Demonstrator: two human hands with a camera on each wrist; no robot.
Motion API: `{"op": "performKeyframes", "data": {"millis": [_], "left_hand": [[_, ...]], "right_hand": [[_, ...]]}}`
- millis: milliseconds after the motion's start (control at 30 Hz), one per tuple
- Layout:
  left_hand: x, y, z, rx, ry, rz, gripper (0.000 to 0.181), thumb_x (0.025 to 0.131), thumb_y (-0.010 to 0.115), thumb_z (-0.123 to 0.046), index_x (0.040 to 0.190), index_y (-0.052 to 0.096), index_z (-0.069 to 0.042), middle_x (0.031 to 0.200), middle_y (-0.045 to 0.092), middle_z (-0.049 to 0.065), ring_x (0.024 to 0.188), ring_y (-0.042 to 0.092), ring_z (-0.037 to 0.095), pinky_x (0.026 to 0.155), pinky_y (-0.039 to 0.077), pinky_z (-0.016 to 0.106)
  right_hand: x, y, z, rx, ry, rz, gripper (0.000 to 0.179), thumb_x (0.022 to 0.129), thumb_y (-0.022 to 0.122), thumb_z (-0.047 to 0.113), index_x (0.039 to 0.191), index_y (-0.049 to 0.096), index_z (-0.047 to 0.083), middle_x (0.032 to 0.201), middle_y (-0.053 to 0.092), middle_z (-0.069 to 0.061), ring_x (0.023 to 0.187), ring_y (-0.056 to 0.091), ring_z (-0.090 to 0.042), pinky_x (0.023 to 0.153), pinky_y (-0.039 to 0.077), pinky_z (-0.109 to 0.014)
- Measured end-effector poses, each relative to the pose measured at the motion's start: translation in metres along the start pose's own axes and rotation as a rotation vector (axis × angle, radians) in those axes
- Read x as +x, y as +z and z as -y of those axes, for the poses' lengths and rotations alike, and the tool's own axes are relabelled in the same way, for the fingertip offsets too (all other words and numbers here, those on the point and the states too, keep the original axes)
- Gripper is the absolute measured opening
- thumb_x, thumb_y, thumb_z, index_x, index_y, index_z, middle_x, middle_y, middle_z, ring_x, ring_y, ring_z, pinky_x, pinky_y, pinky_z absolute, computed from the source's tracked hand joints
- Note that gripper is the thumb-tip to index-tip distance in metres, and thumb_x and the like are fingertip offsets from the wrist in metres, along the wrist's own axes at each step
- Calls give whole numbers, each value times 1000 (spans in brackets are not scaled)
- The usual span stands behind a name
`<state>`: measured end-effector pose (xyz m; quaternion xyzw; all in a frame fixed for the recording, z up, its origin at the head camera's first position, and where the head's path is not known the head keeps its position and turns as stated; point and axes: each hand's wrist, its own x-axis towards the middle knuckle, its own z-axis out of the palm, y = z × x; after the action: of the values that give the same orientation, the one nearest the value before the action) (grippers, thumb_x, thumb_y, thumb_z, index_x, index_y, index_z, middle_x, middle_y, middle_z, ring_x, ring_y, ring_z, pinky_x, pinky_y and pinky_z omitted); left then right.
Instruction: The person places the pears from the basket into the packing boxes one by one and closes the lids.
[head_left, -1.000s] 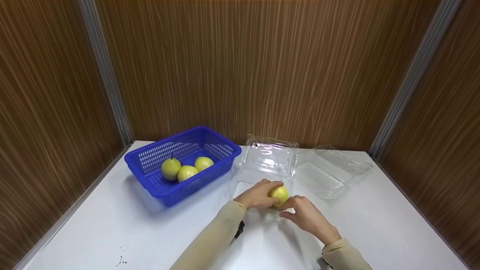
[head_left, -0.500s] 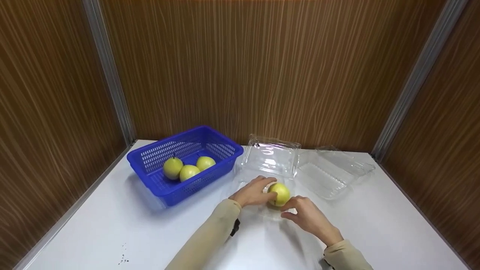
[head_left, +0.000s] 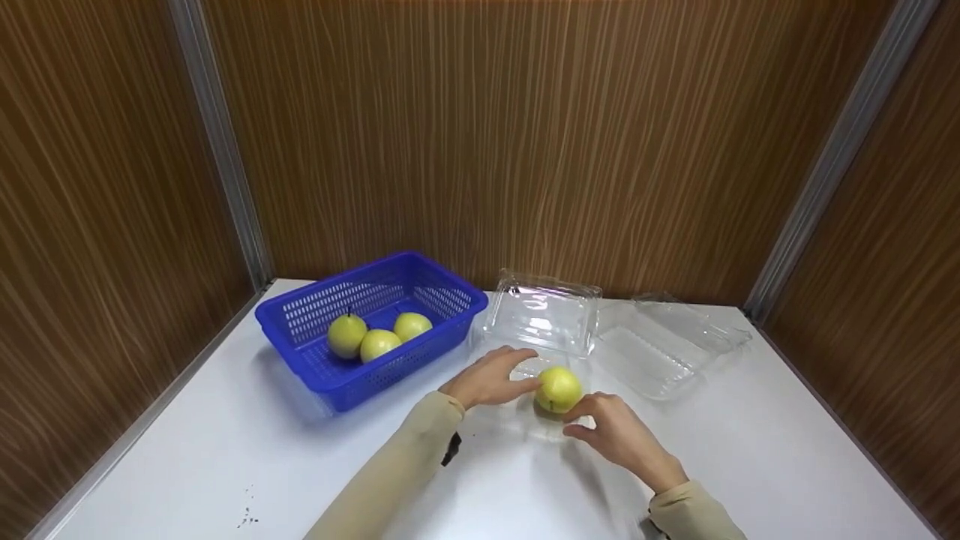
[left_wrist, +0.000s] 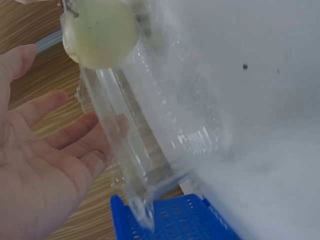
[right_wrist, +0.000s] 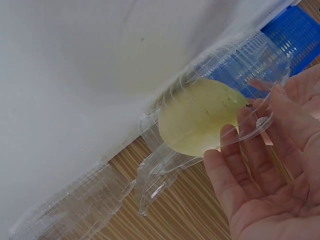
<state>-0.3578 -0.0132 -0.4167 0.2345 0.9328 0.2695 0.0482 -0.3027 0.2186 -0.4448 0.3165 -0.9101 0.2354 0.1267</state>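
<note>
Step in hand looks like seating a pear [head_left: 559,388] in the clear box [left_wrist: 192,135] just below frame centre, lid [head_left: 540,307] raised behind it. Pear sits in the base, toward its right side, stem facing the person. Left hand [head_left: 491,379], just left of the pear: fingers extended and spread, thumb tip near the fruit, nothing held. Right hand [head_left: 615,431], lower right of centre: thumb and fingers bent at the box's near right corner; can't tell if it grips the rim or only touches. Three more pears [head_left: 381,345] lie in the blue basket [head_left: 390,380], left of centre; a second box [head_left: 652,356] is at right. Next move probably calls for left hand to fetch another pear, right steadying the thin plastic.
</note>
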Motion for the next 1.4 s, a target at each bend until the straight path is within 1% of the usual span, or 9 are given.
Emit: {"op": "performKeyframes", "data": {"millis": [233, 400, 600, 667, 767, 867, 967, 1133, 1400], "left_hand": [[-8, -16, 6, 45, 13, -7, 65, 93, 55, -56, 148, 44, -23, 152, 46, 2, 145, 34, 27, 117, 29, 50], [-12, -28, 11, 76, 21, -35, 61, 95, 55, -50, 146, 46, -18, 149, 49, 4, 142, 39, 27, 117, 30, 46], [-13, -46, 14, 139, -43, -34, 53, 97, 57, -41, 144, 48, -19, 147, 50, 5, 139, 43, 25, 114, 35, 47], [-13, -53, 16, 156, -47, -38, 52, 97, 57, -40, 144, 49, -19, 146, 51, 5, 138, 45, 25, 113, 36, 46], [-13, -64, 21, 172, -14, -69, 50, 97, 58, -35, 142, 50, -15, 144, 53, 8, 135, 47, 26, 112, 38, 44], [-15, -75, 27, 179, 24, -119, 49, 97, 59, -29, 140, 52, -9, 141, 55, 11, 133, 50, 28, 112, 39, 43], [-17, -84, 35, 176, 22, -180, 47, 96, 60, -27, 138, 54, -7, 139, 57, 12, 131, 51, 30, 111, 39, 44], [-21, -90, 52, 186, -43, -291, 44, 93, 62, -26, 133, 59, -7, 133, 61, 13, 127, 55, 31, 107, 43, 47], [-26, -100, 71, 84, -240, -400, 49, 95, 60, -25, 138, 53, -4, 138, 56, 18, 129, 51, 35, 106, 43, 50]], "right_hand": [[1, 1, 2, 0, 3, 14, 12, 77, 80, 10, 89, 77, 8, 90, 76, 1, 89, 71, -20, 80, 56, -38], [2, 0, 2, -4, -4, 12, 13, 77, 80, 10, 90, 78, 8, 90, 76, 1, 88, 70, -20, 80, 55, -38], [1, -1, 1, -15, -22, -4, 12, 77, 80, 9, 89, 77, 7, 88, 76, -1, 85, 70, -21, 77, 56, -37], [1, -1, 1, -13, -18, -3, 12, 77, 80, 9, 88, 77, 6, 88, 76, -2, 86, 71, -21, 77, 56, -37], [1, -1, 0, -13, -12, 1, 12, 78, 79, 10, 88, 77, 6, 88, 76, -2, 86, 70, -21, 77, 56, -37], [1, -1, 0, -14, -13, 1, 12, 78, 79, 11, 88, 77, 7, 88, 76, -2, 85, 70, -21, 77, 56, -37], [2, 0, 0, -13, -13, -3, 12, 77, 79, 11, 88, 77, 7, 87, 76, -1, 85, 70, -21, 77, 55, -37], [1, 0, 1, -14, -16, -9, 11, 77, 79, 10, 87, 77, 6, 87, 76, -1, 86, 70, -21, 77, 55, -36], [0, -1, 1, -24, -10, -16, 11, 77, 79, 10, 87, 77, 7, 87, 76, -1, 85, 70, -21, 77, 55, -36]]}}
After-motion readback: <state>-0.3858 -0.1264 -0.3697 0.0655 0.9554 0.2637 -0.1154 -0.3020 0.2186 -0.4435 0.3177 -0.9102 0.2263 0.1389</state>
